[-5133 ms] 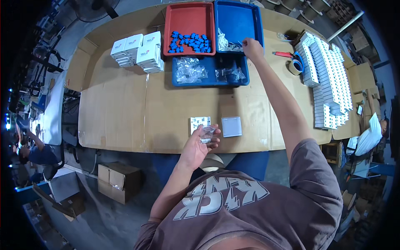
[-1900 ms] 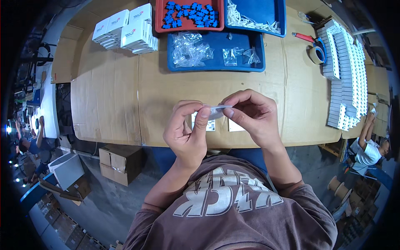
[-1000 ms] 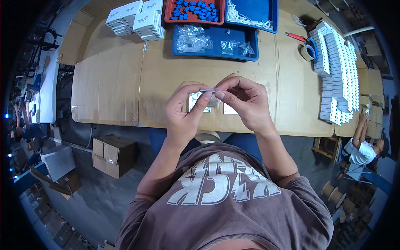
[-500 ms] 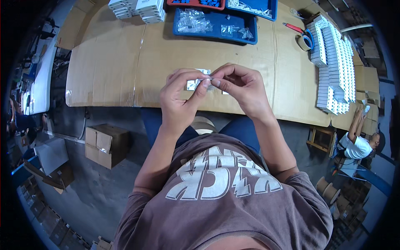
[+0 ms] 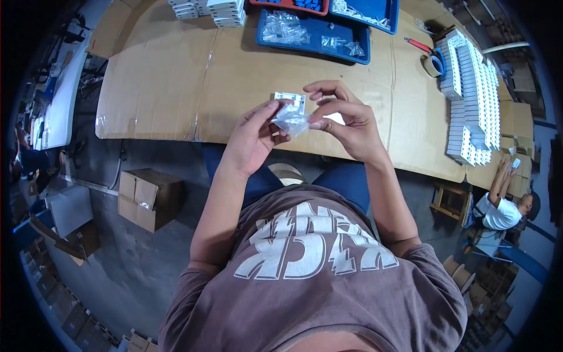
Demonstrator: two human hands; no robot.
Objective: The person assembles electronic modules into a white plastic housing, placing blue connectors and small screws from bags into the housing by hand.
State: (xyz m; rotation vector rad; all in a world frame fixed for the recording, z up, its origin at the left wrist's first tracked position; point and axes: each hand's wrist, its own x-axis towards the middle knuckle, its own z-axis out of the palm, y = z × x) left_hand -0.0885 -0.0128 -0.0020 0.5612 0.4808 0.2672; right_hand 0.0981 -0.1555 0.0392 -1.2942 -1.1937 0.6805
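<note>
A small clear plastic bag [image 5: 292, 121] hangs between my hands over the table's near edge. My left hand [image 5: 253, 138] grips the bag's left side, fingers curled around it. With thumb and index finger my right hand [image 5: 355, 124] pinches the right edge of the bag, while its other fingers are raised. Whatever the bag contains is too small to make out. Just beyond it lies a white flat piece with dark marks [image 5: 291, 100], partly covered by the bag and my fingers. A second white item [image 5: 335, 118] shows behind my right hand.
Blue trays at the back hold clear bags [image 5: 284, 28] and white parts [image 5: 358, 14]; a red tray [image 5: 293, 7] holds blue parts. Stacked white boxes [image 5: 469, 94], tape [image 5: 433, 66] and a red-handled cutter [image 5: 417, 44] sit right. A co-worker [image 5: 504, 208] is at far right.
My hands have moved slightly apart and lower, so the bag is now spread open to view. My right hand's upper fingers have lifted. The view has shifted a little.
</note>
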